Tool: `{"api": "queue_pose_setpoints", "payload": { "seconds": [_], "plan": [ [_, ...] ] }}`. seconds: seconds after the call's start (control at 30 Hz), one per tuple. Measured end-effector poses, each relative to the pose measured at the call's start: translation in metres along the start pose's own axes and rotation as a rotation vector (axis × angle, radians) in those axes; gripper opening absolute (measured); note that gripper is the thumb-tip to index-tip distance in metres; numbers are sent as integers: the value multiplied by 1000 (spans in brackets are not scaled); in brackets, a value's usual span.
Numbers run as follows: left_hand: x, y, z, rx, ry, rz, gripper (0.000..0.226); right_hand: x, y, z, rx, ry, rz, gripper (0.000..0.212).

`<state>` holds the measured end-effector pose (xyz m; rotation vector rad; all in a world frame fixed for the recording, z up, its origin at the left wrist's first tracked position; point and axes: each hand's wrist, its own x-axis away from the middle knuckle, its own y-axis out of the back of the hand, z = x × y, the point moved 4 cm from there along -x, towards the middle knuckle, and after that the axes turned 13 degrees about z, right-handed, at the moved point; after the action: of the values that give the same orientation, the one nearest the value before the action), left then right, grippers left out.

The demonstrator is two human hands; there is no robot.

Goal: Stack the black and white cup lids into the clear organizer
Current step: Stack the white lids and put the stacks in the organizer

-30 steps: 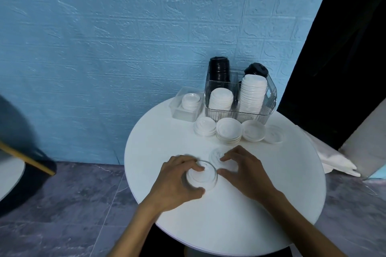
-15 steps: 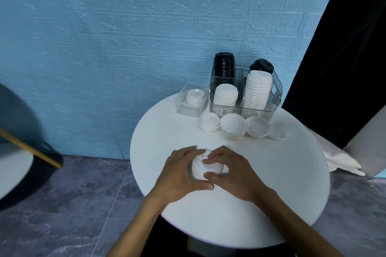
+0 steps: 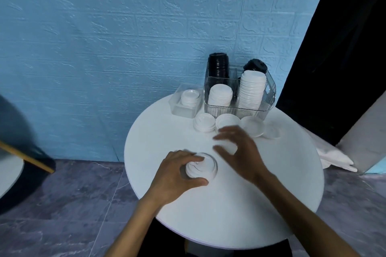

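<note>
1. My left hand [image 3: 177, 173] curls round a small stack of white lids [image 3: 200, 168] resting on the round table [image 3: 271, 194].
2. My right hand [image 3: 238, 152] hovers with spread fingers, holding nothing, beside the loose lids [image 3: 227, 121].
3. Gathering, I judge; next, a clean lift into the clear organizer [image 3: 269, 94].

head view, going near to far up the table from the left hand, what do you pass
left hand gripping white lids → loose lid piles → clear organizer with white stacks → black stacks at its back
</note>
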<state>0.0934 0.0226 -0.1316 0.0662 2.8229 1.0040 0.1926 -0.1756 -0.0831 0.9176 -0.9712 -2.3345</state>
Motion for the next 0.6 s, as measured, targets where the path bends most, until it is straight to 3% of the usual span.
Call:
{"api": "queue_pose_setpoints", "payload": {
  "seconds": [0.07, 0.17, 0.27, 0.4, 0.6],
  "plan": [
    [0, -1, 1, -2, 20, 1, 60, -20, 14, -17, 151, -94, -65, 42],
    [-1, -1, 2, 2, 29, 6, 59, -40, 8, -39, 279, -243, 138, 69],
    [-1, -1, 3, 3, 28, 2, 59, -42, -6, -49, 302, -263, 268, 65],
    [0, -1, 3, 2, 25, 0, 60, -39, -11, -44, 334, -233, 248, 52],
    [0, -1, 4, -12, 22, -5, 60, -31, -7, -22, 375, -203, 264, 50]
  ]
}}
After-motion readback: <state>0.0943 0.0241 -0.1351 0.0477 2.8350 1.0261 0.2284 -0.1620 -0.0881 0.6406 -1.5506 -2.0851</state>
